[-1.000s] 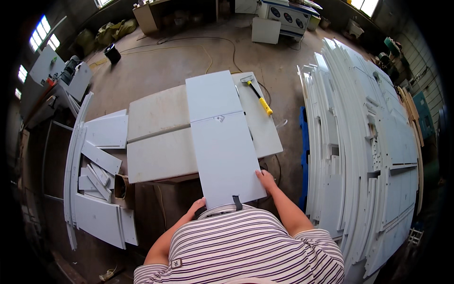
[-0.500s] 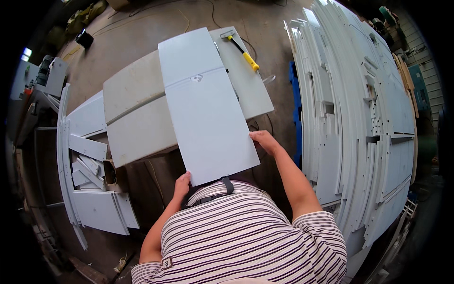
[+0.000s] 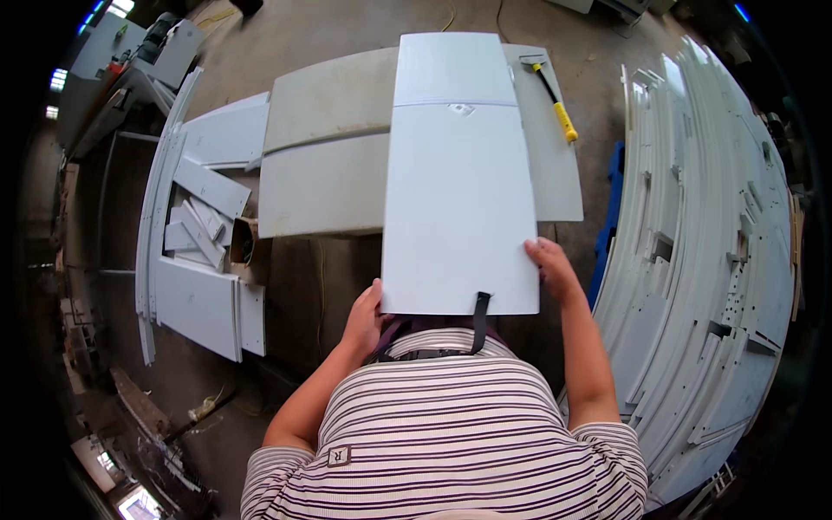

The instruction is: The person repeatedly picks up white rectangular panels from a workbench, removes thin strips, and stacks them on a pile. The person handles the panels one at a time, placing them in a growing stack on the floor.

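A long white panel [image 3: 459, 199] reaches from the work table out to my waist, with a small printed label [image 3: 461, 110] on a seam across its far part. My left hand [image 3: 366, 314] grips its near left corner, fingers partly hidden beneath. On the right edge, a little further up, my right hand [image 3: 551, 267] is closed on the panel, thumb on top. A black strap [image 3: 482, 316] from my waist lies over the near edge. To the right of the panel, a hammer [image 3: 555, 102] with a yellow and black handle rests on the table.
The work table has a pale, dull top [image 3: 325, 178] with a gap across it. At the left, a rack holds white panels [image 3: 198, 303] and loose strips, beside a cardboard box [image 3: 247, 241]. A large stack of white metal parts [image 3: 693, 260] stands at the right on a blue pallet [image 3: 609, 217].
The view has turned, so the scene appears shifted right. The panel now looks straighter to my body, and its near edge has come under the strap. Both hands keep their hold.
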Demonstrator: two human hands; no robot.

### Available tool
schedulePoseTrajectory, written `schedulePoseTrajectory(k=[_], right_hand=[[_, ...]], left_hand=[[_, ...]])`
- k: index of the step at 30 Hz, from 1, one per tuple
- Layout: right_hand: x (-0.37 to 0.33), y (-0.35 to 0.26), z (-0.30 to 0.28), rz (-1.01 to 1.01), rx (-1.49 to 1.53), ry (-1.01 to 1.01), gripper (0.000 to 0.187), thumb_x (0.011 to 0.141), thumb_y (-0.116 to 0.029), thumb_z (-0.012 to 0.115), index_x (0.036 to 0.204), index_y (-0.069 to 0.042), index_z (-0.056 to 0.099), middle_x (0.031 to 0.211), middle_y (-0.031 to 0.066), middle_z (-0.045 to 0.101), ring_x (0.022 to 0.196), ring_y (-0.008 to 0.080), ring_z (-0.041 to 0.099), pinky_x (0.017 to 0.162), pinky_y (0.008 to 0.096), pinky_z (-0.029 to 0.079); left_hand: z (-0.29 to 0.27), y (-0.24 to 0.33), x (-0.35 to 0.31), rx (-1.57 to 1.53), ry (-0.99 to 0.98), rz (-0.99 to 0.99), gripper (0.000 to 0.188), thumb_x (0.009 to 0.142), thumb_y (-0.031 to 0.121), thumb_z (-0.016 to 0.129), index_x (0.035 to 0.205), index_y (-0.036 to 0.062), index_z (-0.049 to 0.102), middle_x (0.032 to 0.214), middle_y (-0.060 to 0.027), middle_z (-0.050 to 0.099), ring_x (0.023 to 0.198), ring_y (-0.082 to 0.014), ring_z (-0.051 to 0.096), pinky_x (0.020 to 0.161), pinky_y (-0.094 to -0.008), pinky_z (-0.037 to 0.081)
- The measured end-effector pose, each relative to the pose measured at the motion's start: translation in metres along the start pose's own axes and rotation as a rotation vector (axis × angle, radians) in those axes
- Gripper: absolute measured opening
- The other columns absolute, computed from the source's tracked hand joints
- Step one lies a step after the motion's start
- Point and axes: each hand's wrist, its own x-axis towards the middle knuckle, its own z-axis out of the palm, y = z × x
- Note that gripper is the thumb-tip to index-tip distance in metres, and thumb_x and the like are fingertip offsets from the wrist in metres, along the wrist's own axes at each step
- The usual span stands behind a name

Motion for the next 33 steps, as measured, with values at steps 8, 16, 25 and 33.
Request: schedulePoseTrajectory(k=[8, 16, 25, 33], right_hand=[[0.019, 0.035, 0.166, 0.143, 0.140, -0.409, 0.045, 0.086, -0.030, 0.066, 0.112, 0.004, 0.055, 0.095, 0.0133, 0.062, 0.076, 0.0196, 0.062, 0.064, 0.0309, 0.055], [0.073, 0.027, 0.230, 0.225, 0.553, -0.532, 0.036, 0.091, -0.033, 0.060, 0.115, -0.006, 0.056, 0.108, 0.0030, 0.061, 0.100, 0.0150, 0.058, 0.091, 0.0338, 0.046], [0.095, -0.011, 0.226, 0.191, 0.877, -0.249, 0.028, 0.084, -0.013, 0.067, 0.109, -0.003, 0.058, 0.100, 0.0077, 0.065, 0.094, 0.0192, 0.062, 0.085, 0.0336, 0.051], [0.010, -0.024, 0.130, -0.039, 1.014, -0.287, 0.027, 0.079, -0.008, 0.068, 0.105, -0.009, 0.060, 0.096, 0.0023, 0.065, 0.092, 0.0150, 0.062, 0.088, 0.0317, 0.047]], left_hand=[[-0.133, 0.050, 0.063, -0.556, 0.090, 0.354, 0.060, 0.096, 0.048, 0.037, 0.131, 0.0000, 0.045, 0.133, -0.0134, 0.050, 0.123, -0.0313, 0.046, 0.106, -0.0443, 0.033], [-0.238, 0.091, -0.041, -0.235, 0.307, 0.381, 0.071, 0.096, 0.055, 0.032, 0.134, -0.0042, 0.040, 0.134, -0.0131, 0.049, 0.119, -0.0287, 0.049, 0.100, -0.0401, 0.041], [-0.204, 0.096, -0.126, -0.118, 0.336, 0.562, 0.068, 0.094, 0.051, 0.044, 0.127, -0.0081, 0.044, 0.124, -0.0184, 0.053, 0.109, -0.0290, 0.053, 0.092, -0.0404, 0.045], [-0.085, 0.152, -0.105, 0.163, 0.111, 0.732, 0.067, 0.095, 0.051, 0.042, 0.128, -0.0074, 0.044, 0.124, -0.0180, 0.052, 0.110, -0.0288, 0.053, 0.092, -0.0401, 0.045]])
